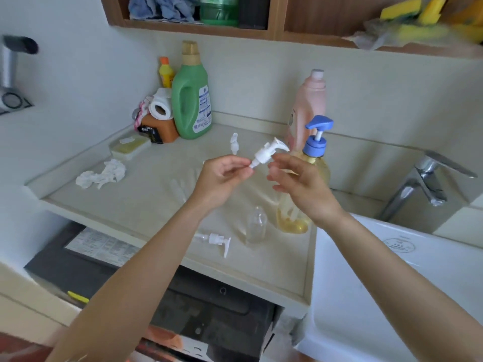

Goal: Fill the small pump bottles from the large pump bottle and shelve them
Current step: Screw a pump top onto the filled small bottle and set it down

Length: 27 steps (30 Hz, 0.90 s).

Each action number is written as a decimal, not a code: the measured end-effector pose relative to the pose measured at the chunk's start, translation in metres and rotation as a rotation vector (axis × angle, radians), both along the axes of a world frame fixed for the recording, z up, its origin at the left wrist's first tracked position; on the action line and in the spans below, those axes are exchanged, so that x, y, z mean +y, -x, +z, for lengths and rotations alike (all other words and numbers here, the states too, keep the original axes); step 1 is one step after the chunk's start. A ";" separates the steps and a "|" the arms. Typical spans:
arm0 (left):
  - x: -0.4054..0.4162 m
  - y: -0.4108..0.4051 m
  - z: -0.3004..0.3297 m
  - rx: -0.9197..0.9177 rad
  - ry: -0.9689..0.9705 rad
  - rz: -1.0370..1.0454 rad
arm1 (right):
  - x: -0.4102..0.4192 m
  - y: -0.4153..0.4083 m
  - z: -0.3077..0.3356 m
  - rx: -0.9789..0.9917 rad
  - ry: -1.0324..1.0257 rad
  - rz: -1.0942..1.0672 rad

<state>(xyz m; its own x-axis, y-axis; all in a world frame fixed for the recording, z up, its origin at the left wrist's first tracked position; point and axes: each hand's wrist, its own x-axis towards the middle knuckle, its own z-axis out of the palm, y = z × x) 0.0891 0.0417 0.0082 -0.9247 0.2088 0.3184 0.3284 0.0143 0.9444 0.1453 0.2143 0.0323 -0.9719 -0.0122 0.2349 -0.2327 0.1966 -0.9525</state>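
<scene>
Small pump bottle (256,224) stands uncapped on tabletop (146,202) beside large pump bottle (303,184). Left hand (222,176) fingers pinch white pump head (266,151); right hand (300,181) fingers loose, empty. Set head aside before filling.

Glossy chrome tap (428,184), matt stone-like counter (146,202), clear plastic small bottle (256,224).

Walls: pale, plain, evenly lit | Counter (146,205): beige stone with raised rim | Shelf (277,35): wooden, mounted above | Sink (366,283): white, at right | Faucet (428,178): chrome | Appliance (209,304): dark, sat under counter
</scene>
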 end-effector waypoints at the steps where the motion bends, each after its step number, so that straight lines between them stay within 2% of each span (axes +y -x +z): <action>1: 0.000 -0.008 0.004 0.011 -0.005 -0.037 | -0.001 0.004 0.006 0.004 0.010 0.031; 7: 0.003 -0.022 0.006 0.033 -0.002 -0.098 | -0.005 0.011 0.021 0.160 -0.043 0.034; 10: -0.004 -0.017 -0.004 -0.016 0.201 -0.104 | 0.000 0.014 0.024 0.214 -0.013 -0.075; 12: -0.007 -0.017 -0.016 -0.087 0.364 -0.152 | 0.004 0.015 0.027 0.232 0.009 -0.087; 14: -0.007 -0.020 -0.029 -0.123 0.444 -0.199 | 0.007 0.014 0.028 0.236 0.002 -0.075; 22: 0.000 -0.022 -0.052 -0.157 0.426 -0.190 | 0.008 0.016 0.008 0.172 -0.065 -0.068; 27: 0.001 -0.026 -0.057 -0.165 0.346 -0.179 | 0.004 0.013 -0.017 0.153 -0.170 0.055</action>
